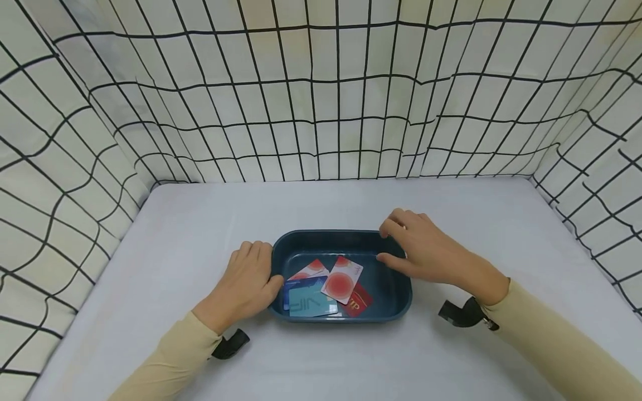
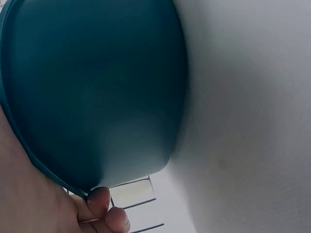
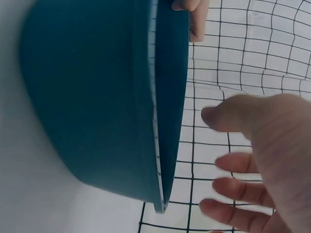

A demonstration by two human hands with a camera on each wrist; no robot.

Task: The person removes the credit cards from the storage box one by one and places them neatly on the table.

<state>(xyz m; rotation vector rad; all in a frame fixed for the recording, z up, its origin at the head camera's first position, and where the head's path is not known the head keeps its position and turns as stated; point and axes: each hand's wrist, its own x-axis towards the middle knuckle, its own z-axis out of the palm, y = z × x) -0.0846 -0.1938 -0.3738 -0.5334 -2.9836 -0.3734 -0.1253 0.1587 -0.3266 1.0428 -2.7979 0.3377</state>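
A dark teal plastic tray (image 1: 346, 320) with rounded corners stands on the white surface. Several cards lie overlapping in its left half: a white card with a red circle (image 1: 339, 284), a light teal card (image 1: 312, 301), a blue card (image 1: 287, 295) partly under it, a red VIP card (image 1: 358, 301) and a red-and-white card (image 1: 312, 269). My left hand (image 1: 248, 278) grips the tray's left end, with the thumb over the rim. Over the right end hovers my right hand (image 1: 421, 248), thumb and fingers spread apart with nothing between them; the right wrist view shows it apart from the rim.
A white cloth (image 1: 341, 367) covers the tabletop. Black grid netting (image 1: 338, 81) over pale walls rises at the back and on both sides. A black wrist mount (image 1: 232, 344) hangs under the left sleeve, and another black mount (image 1: 466, 313) under the right.
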